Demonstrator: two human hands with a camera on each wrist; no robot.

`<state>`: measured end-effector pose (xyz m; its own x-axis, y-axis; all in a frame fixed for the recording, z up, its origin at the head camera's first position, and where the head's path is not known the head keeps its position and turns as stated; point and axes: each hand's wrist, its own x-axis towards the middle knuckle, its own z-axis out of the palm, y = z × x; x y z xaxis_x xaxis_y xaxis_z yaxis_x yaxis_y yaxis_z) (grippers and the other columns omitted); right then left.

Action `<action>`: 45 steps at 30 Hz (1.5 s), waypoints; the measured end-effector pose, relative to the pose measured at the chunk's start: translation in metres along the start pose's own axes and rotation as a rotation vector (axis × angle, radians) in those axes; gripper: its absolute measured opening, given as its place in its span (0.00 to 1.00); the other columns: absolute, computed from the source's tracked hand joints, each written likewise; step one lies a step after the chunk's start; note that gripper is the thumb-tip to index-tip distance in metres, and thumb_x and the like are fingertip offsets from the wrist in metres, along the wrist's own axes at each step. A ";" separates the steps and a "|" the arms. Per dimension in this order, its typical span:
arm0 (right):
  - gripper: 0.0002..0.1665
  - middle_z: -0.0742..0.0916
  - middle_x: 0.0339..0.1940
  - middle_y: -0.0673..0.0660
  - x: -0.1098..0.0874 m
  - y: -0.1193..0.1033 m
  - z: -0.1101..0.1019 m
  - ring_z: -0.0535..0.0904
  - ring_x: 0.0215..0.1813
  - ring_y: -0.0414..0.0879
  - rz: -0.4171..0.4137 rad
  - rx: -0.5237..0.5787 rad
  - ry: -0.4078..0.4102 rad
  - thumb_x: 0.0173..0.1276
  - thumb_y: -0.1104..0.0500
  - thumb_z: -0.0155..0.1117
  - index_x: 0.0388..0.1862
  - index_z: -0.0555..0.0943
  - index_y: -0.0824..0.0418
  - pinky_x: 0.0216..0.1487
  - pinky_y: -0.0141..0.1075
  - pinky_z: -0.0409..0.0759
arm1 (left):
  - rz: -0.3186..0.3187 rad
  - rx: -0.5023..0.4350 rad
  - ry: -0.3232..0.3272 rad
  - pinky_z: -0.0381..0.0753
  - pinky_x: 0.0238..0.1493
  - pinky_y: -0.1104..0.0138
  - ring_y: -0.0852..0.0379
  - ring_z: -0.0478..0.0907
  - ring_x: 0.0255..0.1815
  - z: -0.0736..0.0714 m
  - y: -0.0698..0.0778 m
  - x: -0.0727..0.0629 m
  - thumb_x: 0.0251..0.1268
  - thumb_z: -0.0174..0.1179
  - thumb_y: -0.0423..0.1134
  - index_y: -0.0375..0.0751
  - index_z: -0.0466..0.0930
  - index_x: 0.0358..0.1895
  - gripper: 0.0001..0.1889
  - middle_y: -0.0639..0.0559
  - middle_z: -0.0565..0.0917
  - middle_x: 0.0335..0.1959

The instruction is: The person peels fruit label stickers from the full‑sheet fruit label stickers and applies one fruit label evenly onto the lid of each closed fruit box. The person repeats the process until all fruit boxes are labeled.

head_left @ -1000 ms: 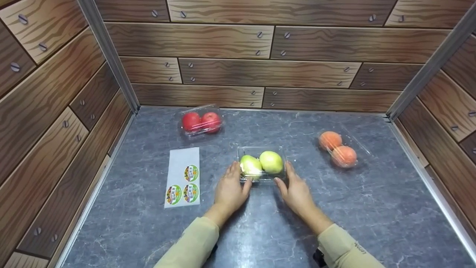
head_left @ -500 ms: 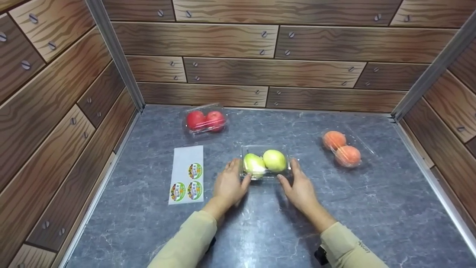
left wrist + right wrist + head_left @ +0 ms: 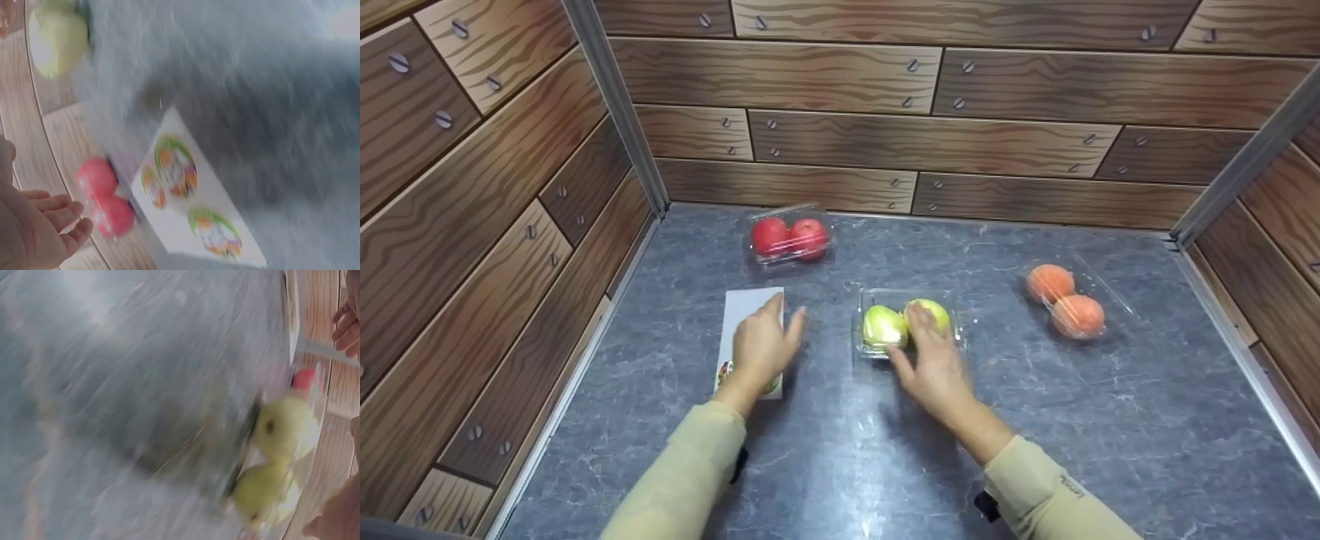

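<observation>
A clear plastic box (image 3: 866, 349) with two yellow-green fruits (image 3: 883, 328) stands mid-table; one fruit looks like a pear. My right hand (image 3: 937, 375) is over the box's right part, its fingers extended and partly covering one fruit. Whether it touches the lid, I cannot tell. My left hand (image 3: 763, 346) is above the white sticker sheet (image 3: 742, 306), fingers spread and holding nothing. Part of the sheet and its round stickers is hidden by that hand in the head view. The left wrist view shows the stickers (image 3: 175, 169) and my loosely extended left fingers (image 3: 67, 211).
At the back left lies a clear box with two red fruits (image 3: 808, 238). A similar clear pack with two orange fruits (image 3: 1078, 316) is at the right. Wood-patterned walls (image 3: 825, 135) enclose the grey marbled table (image 3: 1072, 442) at the back and sides.
My left hand has left the box's side and moved left over the sticker sheet. The right hand has shifted from the box's right side to above it. The head view has shifted slightly.
</observation>
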<state>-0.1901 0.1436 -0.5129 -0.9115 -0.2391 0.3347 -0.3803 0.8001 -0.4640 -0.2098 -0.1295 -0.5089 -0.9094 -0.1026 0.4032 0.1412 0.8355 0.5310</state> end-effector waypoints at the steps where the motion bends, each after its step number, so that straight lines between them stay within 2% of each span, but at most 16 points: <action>1: 0.46 0.69 0.81 0.68 0.002 -0.006 0.002 0.63 0.82 0.64 -0.020 -0.008 -0.016 0.76 0.49 0.69 0.81 0.63 0.71 0.82 0.63 0.54 | -0.021 0.003 -0.003 0.86 0.50 0.42 0.29 0.87 0.48 -0.005 -0.003 0.002 0.76 0.63 0.51 0.27 0.81 0.64 0.28 0.28 0.88 0.51; 7: 0.45 0.67 0.82 0.66 0.010 -0.039 0.016 0.63 0.82 0.63 -0.149 -0.050 -0.130 0.78 0.46 0.65 0.82 0.63 0.68 0.82 0.61 0.55 | -0.161 0.029 -0.050 0.86 0.48 0.40 0.30 0.88 0.48 -0.026 -0.023 0.008 0.78 0.58 0.54 0.31 0.82 0.64 0.29 0.32 0.89 0.52; 11: 0.43 0.68 0.82 0.67 0.011 -0.056 0.029 0.64 0.82 0.63 -0.243 -0.060 -0.182 0.79 0.46 0.64 0.82 0.64 0.68 0.81 0.61 0.58 | -0.209 0.047 -0.064 0.86 0.48 0.40 0.30 0.88 0.47 -0.033 -0.035 0.007 0.78 0.58 0.55 0.31 0.84 0.62 0.28 0.34 0.89 0.51; 15: 0.43 0.67 0.82 0.66 0.012 -0.072 0.041 0.63 0.83 0.63 -0.285 -0.082 -0.272 0.80 0.45 0.62 0.82 0.64 0.68 0.81 0.61 0.57 | -0.254 0.055 -0.076 0.85 0.50 0.41 0.30 0.87 0.49 -0.036 -0.046 0.005 0.78 0.57 0.54 0.30 0.84 0.60 0.28 0.32 0.89 0.51; 22: 0.43 0.66 0.83 0.65 0.016 -0.089 0.065 0.62 0.83 0.61 -0.285 -0.083 -0.428 0.81 0.43 0.59 0.83 0.63 0.66 0.82 0.60 0.57 | -0.335 0.076 -0.131 0.85 0.52 0.41 0.32 0.87 0.51 -0.038 -0.062 0.002 0.79 0.55 0.54 0.30 0.84 0.62 0.28 0.31 0.88 0.53; 26: 0.42 0.68 0.83 0.66 0.016 -0.093 0.078 0.62 0.83 0.62 -0.298 -0.081 -0.482 0.81 0.43 0.59 0.82 0.64 0.67 0.81 0.61 0.58 | -0.381 0.077 -0.147 0.84 0.54 0.41 0.32 0.86 0.53 -0.038 -0.070 -0.001 0.79 0.56 0.52 0.29 0.84 0.61 0.27 0.31 0.87 0.54; 31: 0.40 0.70 0.81 0.66 0.015 -0.095 0.091 0.64 0.82 0.63 -0.315 -0.086 -0.516 0.82 0.43 0.59 0.81 0.67 0.67 0.80 0.61 0.60 | -0.445 0.051 -0.166 0.83 0.56 0.42 0.32 0.85 0.56 -0.037 -0.074 -0.006 0.79 0.56 0.51 0.29 0.82 0.64 0.28 0.31 0.86 0.58; 36: 0.39 0.72 0.80 0.66 0.013 -0.096 0.098 0.66 0.81 0.62 -0.311 -0.098 -0.536 0.81 0.44 0.59 0.80 0.69 0.66 0.80 0.59 0.62 | -0.468 0.050 -0.190 0.83 0.56 0.42 0.32 0.85 0.55 -0.032 -0.072 -0.009 0.78 0.57 0.51 0.30 0.83 0.64 0.27 0.30 0.87 0.56; 45: 0.36 0.74 0.79 0.65 0.013 -0.099 0.104 0.67 0.81 0.61 -0.340 -0.088 -0.558 0.82 0.46 0.59 0.79 0.70 0.67 0.80 0.60 0.62 | -0.530 0.082 -0.240 0.81 0.61 0.43 0.33 0.83 0.61 -0.029 -0.073 -0.010 0.79 0.56 0.53 0.30 0.78 0.69 0.31 0.31 0.84 0.62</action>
<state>-0.1806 0.0042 -0.5482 -0.6962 -0.7169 -0.0361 -0.6686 0.6660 -0.3308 -0.2002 -0.2049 -0.5301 -0.9122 -0.4004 -0.0870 -0.3789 0.7436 0.5510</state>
